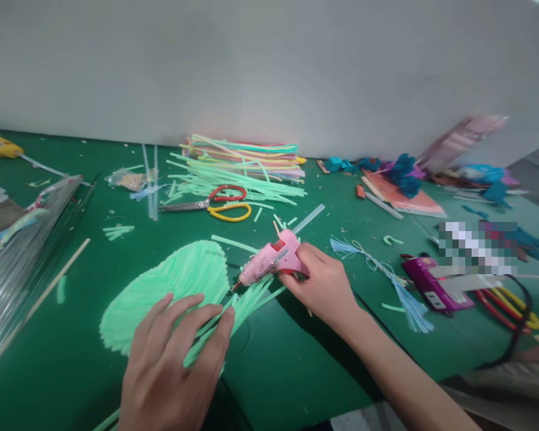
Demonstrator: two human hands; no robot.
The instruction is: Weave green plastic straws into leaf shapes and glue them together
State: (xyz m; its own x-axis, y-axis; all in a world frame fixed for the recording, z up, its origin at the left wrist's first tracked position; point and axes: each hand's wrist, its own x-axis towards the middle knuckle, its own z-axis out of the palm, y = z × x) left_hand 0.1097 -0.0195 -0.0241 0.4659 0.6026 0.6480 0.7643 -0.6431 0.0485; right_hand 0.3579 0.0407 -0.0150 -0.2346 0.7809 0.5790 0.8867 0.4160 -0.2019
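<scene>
Left hand (173,359) lies flat with fingers spread, pressing down on the stems of a fan-shaped piece of light green straws (170,287) that rests on the green table (72,371); it grips nothing, only pins the work. Fingertips sit close to the point where the straws gather, just beside the nozzle of the pink glue gun (272,258). Right hand (321,284) is closed around the gun's handle, nozzle angled down and left toward the straw bundle, a clear glue stick protruding from the rear. Risks noted: hot glue or the nozzle could reach the left fingertips, given how near they are; thin plastic straws could soften or warp if the tip lingers; released pressure could let the fanned straws spring apart before the bond sets. The black cord (377,323) runs under the right forearm and could snag, jerking the gun. Further right, a purple glue gun (426,284) and blue tassel (399,287) lie near; scissors (220,206) and a straw pile (247,161) sit behind, well apart.
</scene>
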